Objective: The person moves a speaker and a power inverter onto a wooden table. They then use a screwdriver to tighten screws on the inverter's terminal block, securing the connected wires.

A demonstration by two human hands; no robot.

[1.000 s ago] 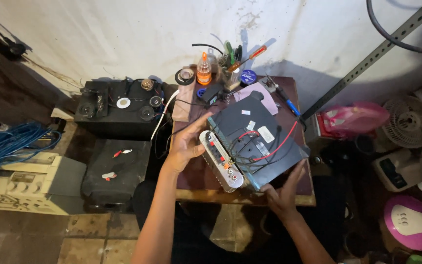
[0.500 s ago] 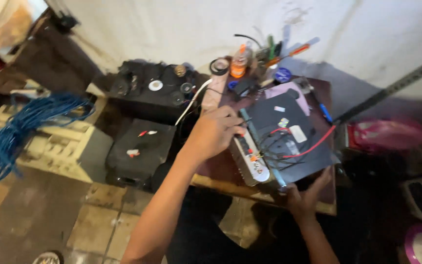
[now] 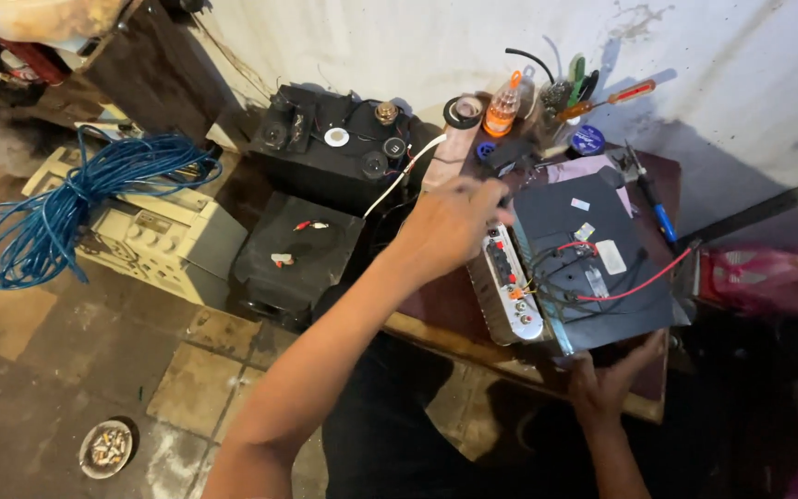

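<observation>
Between both hands sits the amplifier (image 3: 574, 268): left hand (image 3: 450, 226) grip closed on its far corner, right hand (image 3: 611, 383) gripping its near edge.

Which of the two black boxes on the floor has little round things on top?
The bigger black box against the wall, its top dotted with round knobs and caps. The smaller black box in front of it has a flat top with only small red-and-white bits.

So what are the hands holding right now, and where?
Both are on the grey amplifier box. The left hand grips its far left corner, above the white end panel; the right hand holds the near edge from below.
</observation>
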